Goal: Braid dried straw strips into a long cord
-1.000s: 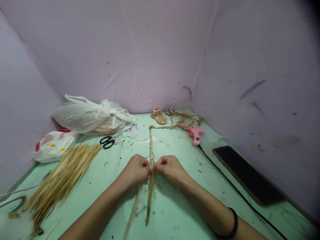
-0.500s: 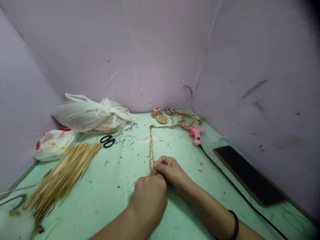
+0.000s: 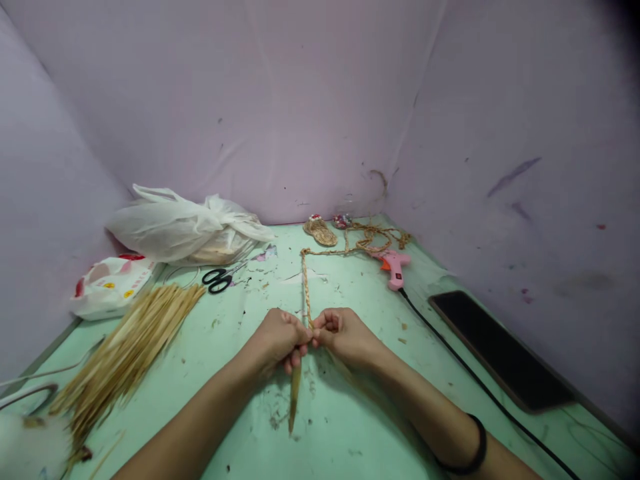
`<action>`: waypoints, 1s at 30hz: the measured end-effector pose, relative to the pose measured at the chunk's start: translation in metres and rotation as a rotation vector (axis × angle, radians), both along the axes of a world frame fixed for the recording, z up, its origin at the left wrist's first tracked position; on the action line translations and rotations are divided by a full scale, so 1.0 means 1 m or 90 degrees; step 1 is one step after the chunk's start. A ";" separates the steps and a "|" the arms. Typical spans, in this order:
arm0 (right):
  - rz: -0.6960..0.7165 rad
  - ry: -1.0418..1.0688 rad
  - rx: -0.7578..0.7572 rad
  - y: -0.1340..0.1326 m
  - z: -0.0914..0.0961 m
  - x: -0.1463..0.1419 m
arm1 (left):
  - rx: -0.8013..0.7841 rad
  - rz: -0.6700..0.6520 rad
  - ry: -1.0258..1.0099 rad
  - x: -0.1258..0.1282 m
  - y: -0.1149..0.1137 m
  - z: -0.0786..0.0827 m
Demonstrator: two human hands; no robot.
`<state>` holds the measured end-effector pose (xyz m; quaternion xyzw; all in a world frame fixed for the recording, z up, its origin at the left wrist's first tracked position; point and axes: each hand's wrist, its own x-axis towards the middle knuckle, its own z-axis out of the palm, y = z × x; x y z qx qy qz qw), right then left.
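A braided straw cord runs down the table and ends between my two hands. My left hand is closed, its thumb and fingers pinching the lower end of the braid. Below it a loose flat straw strand hangs toward me. My right hand pinches the same end from the right, fingertips close to the left ones. Another pale strand trails under the right forearm, blurred. The far end of the braid bends right at a corner and leads to a coiled heap of braid.
Left: a bundle of straw strips, black-handled scissors, a tissue pack and a white plastic bag. Right: a pink glue gun, its black cord and a phone. Small woven slippers sit near the back wall.
My left hand has moved left and turned, no longer covering the space below the braid's end. A loose strand now shows beneath it. The right hand stays at the braid.
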<state>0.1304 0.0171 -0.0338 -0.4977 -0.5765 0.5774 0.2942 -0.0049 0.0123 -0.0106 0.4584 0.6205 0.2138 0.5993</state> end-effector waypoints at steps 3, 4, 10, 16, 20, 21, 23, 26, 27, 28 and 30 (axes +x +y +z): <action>0.003 -0.231 0.175 -0.006 0.002 0.002 | 0.064 0.013 0.072 0.004 -0.002 -0.005; -0.007 -0.306 0.232 -0.009 0.006 0.002 | 0.085 0.017 0.074 0.005 -0.002 -0.006; -0.055 -0.532 0.289 -0.027 0.027 -0.004 | 0.076 0.054 0.024 0.011 -0.007 -0.006; 0.030 -0.572 0.344 -0.038 0.024 -0.014 | 0.031 0.071 -0.056 0.006 -0.007 -0.001; 0.092 -0.600 0.355 -0.043 0.023 -0.018 | 0.028 0.005 -0.068 -0.002 -0.004 -0.002; 0.097 -0.596 0.357 -0.043 0.023 -0.018 | 0.022 -0.006 -0.067 -0.003 -0.003 -0.002; 0.096 -0.572 0.366 -0.043 0.023 -0.018 | 0.005 -0.006 -0.064 -0.004 -0.002 -0.001; 0.078 -0.506 0.386 -0.043 0.023 -0.016 | 0.002 0.024 -0.064 -0.004 -0.001 -0.002; 0.074 -0.483 0.388 -0.042 0.023 -0.015 | 0.011 0.030 -0.064 -0.003 -0.001 -0.003; 0.071 -0.460 0.384 -0.041 0.023 -0.014 | 0.021 0.031 -0.064 -0.003 -0.001 -0.005; 0.051 -0.409 0.351 -0.038 0.024 -0.012 | 0.038 0.018 -0.062 -0.003 -0.001 -0.007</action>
